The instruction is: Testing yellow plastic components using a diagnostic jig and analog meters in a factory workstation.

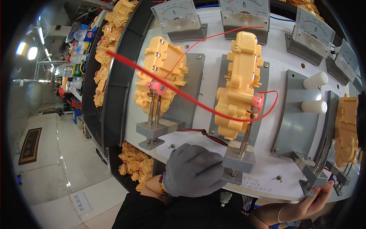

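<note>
My left hand [194, 170], in a grey glove, is closed with its fingertips against the small grey block [231, 177] below the second fixture's metal pins; part of the grip is hidden. Above it, a yellow plastic gearbox housing [242, 76] stands on a grey plate, a pink part [257, 102] with a red wire at its side. My bare right hand [313, 201] pinches the small grey block [307, 187] under the pins of the third fixture. Two white posts [315, 80] stand on that fixture's grey plate [293, 114], which bears no housing.
Another yellow housing [162, 63] sits at the left, a further one [346, 131] at the far right. Analog ammeters [244, 17] line the back. A thick-looking red wire [183, 94] arches close overhead. Black racks [122, 76] of housings stand left. Small toggle switches [279, 178] show on the board.
</note>
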The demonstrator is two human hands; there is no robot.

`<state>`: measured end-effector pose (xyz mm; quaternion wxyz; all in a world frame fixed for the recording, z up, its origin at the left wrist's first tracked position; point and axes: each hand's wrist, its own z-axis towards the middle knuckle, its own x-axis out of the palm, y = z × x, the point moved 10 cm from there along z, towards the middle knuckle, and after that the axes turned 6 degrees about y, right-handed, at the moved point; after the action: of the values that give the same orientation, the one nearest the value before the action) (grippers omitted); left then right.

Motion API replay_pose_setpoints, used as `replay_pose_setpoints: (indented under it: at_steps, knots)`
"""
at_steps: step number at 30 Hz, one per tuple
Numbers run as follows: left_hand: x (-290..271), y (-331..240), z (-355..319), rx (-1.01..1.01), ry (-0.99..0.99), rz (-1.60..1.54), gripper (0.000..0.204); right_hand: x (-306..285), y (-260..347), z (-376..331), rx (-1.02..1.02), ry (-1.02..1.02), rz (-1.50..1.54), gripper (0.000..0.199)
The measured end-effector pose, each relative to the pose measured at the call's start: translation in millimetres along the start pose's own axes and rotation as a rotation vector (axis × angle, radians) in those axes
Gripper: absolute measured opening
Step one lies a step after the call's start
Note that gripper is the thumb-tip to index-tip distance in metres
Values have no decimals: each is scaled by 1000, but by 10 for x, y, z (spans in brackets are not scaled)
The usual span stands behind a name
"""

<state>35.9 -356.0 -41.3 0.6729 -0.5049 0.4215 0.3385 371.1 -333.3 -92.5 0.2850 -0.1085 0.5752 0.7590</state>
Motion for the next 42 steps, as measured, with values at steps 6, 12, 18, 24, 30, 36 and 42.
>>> replay_pose_setpoints:
  at_steps: [6, 12, 18, 24, 30, 36, 42]
  knots:
    - [65, 19, -86, -13, 28, 20, 27, -99, -78, -22, -4, -12, 11, 20]
    - [52, 7, -12, 6, 22, 31, 28, -41, -63, -18, 3, 2, 42, 24]
    - [132, 44, -98, -36, 67, 41, 28, -107, -84, -41, 52, -134, 52, 35]
    - [106, 28, -81, -11, 46, 34, 26, -95, -144, -33, 119, -103, 120, 34]
    - [117, 30, -105, -15, 47, 61, 28, 53, 120, 85, 136, -165, 77, 24]
    - [135, 42, -100, -22, 81, 44, 28, -72, -18, 51, 139, -181, 65, 17]
    - [124, 26, -96, 7, 70, 37, 30, -4, 52, 110, 111, -114, 6, 18]
